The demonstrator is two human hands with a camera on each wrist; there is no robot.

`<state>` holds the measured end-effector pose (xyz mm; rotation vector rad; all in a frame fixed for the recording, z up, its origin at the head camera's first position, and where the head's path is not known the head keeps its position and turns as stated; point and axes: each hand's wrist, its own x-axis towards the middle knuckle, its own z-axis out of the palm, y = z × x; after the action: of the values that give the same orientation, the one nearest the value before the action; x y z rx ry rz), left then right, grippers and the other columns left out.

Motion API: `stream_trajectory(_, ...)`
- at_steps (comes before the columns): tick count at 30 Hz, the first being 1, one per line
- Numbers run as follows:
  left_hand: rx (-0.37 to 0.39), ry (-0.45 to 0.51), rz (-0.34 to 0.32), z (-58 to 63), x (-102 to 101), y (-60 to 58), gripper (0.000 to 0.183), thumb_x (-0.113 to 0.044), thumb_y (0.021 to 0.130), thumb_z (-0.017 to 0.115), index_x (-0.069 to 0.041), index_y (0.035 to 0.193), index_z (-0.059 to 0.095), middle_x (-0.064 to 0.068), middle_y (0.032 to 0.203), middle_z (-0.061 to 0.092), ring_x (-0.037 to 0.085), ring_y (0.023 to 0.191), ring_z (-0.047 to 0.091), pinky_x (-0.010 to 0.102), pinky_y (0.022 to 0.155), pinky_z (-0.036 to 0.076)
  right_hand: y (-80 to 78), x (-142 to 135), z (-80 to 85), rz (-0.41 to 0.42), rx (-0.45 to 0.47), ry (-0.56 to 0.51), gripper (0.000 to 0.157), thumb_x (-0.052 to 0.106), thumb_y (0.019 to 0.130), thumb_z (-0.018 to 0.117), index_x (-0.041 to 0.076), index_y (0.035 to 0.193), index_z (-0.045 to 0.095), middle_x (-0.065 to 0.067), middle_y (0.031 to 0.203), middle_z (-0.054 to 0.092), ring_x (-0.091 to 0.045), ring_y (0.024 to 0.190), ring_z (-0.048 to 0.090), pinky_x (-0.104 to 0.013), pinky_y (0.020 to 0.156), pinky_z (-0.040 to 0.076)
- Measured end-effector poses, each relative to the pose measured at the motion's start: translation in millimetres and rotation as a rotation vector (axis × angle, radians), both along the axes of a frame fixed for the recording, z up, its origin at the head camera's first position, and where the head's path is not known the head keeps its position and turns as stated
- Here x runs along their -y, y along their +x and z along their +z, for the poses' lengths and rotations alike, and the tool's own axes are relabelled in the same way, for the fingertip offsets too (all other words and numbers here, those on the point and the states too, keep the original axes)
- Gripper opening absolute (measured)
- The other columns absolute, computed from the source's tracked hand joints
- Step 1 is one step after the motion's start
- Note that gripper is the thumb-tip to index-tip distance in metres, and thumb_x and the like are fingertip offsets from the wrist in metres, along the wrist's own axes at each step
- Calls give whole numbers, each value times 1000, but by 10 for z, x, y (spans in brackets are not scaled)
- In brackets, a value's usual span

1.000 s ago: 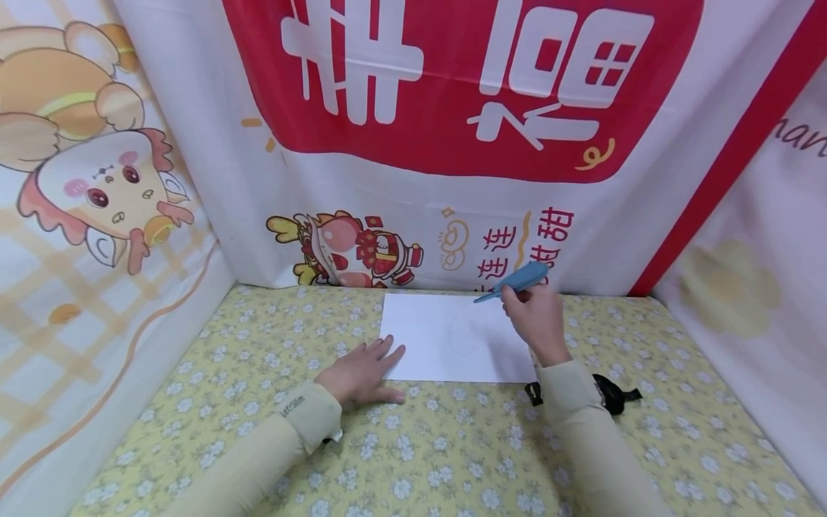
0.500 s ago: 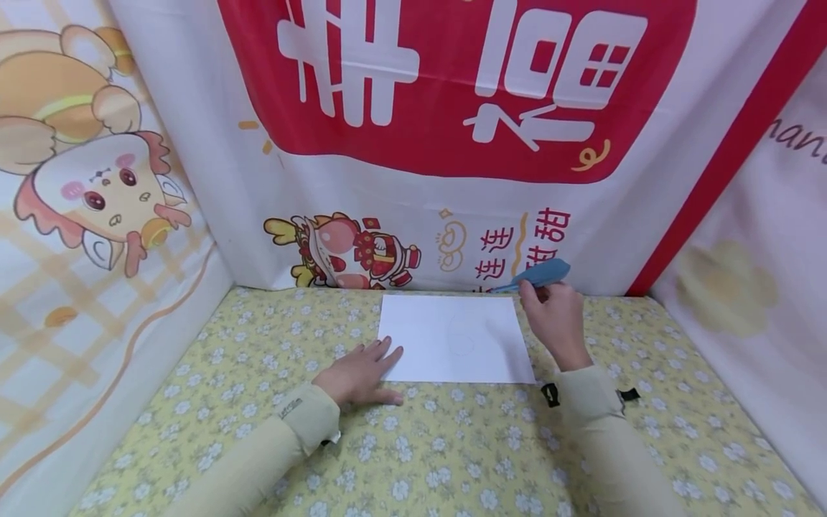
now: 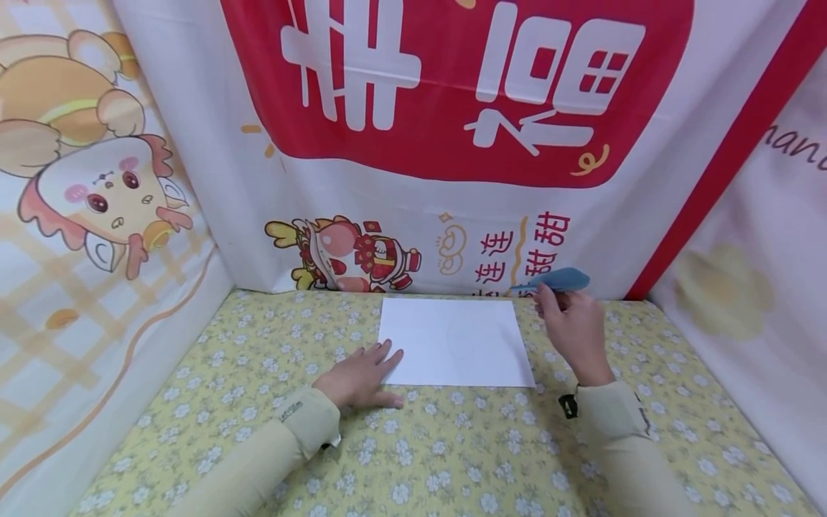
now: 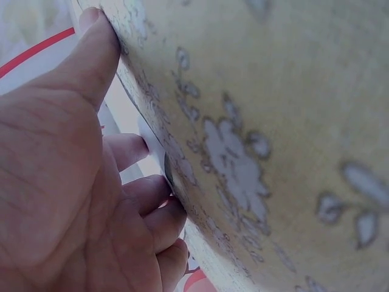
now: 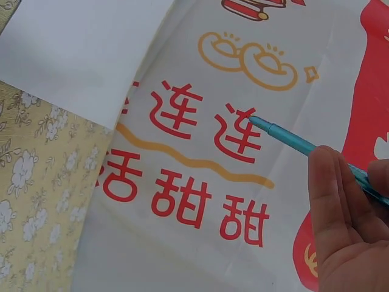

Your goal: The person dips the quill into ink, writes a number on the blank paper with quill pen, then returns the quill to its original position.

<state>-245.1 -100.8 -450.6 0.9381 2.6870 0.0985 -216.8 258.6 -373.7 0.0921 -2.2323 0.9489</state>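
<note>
A white sheet of paper (image 3: 459,345) lies on the flowered cloth, with very faint lines on it. My left hand (image 3: 358,377) rests at its left edge, fingers spread, the fingertips on the paper and the thumb on the cloth. In the left wrist view, the fingertips of that hand (image 4: 91,182) meet the paper edge. To the right of the sheet, my right hand (image 3: 575,334) pinches a teal pen (image 3: 562,278) with a broad, feather-like end. The right wrist view shows the pen's slim barrel (image 5: 285,139) between thumb and fingers, its tip apart from the paper.
A yellow flowered tablecloth (image 3: 420,452) covers the table. Behind it hangs a white curtain (image 3: 310,179) with red lettering and cartoon figures. Printed curtains also stand at the left (image 3: 129,309) and right (image 3: 730,215). A black strap (image 3: 568,406) shows at the right cuff.
My right hand has carried the pen off the sheet, to the right and slightly toward me. The left hand has stayed at the paper's left edge.
</note>
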Motion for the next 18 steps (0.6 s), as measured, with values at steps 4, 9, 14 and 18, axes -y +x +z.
stream_trajectory(4, 6, 16, -3, 2, 11, 3, 93, -64, 93, 58, -11, 161, 24, 18, 165, 15, 36, 151, 16, 54, 121, 16, 29, -50, -9, 26, 0, -21, 24, 21, 105, 56, 1, 105, 69, -12, 86, 72, -23, 71, 71, -12, 62, 54)
stream_trajectory(9, -6, 7, 7, -15, 13, 5, 93, -65, 93, 57, -12, 161, 24, 18, 165, 16, 36, 151, 16, 54, 121, 16, 58, -110, -11, 43, -60, 9, 22, 18, 103, 58, 1, 103, 71, -11, 84, 73, -22, 68, 70, -7, 62, 51)
stream_trajectory(14, -12, 16, 3, -19, 10, 16, 93, -65, 93, 57, -11, 161, 25, 18, 165, 16, 37, 151, 16, 55, 121, 17, 124, -124, 19, 24, -104, -5, 16, 14, 101, 63, -1, 103, 71, -11, 85, 74, -23, 69, 71, -5, 64, 50)
stream_trajectory(18, -13, 25, -10, -9, 0, 14, 92, -64, 93, 57, -10, 161, 25, 19, 165, 16, 38, 150, 16, 55, 121, 17, 173, -145, 25, 14, -83, -58, 19, 14, 100, 65, 0, 110, 72, -11, 90, 75, -18, 73, 71, -6, 67, 51)
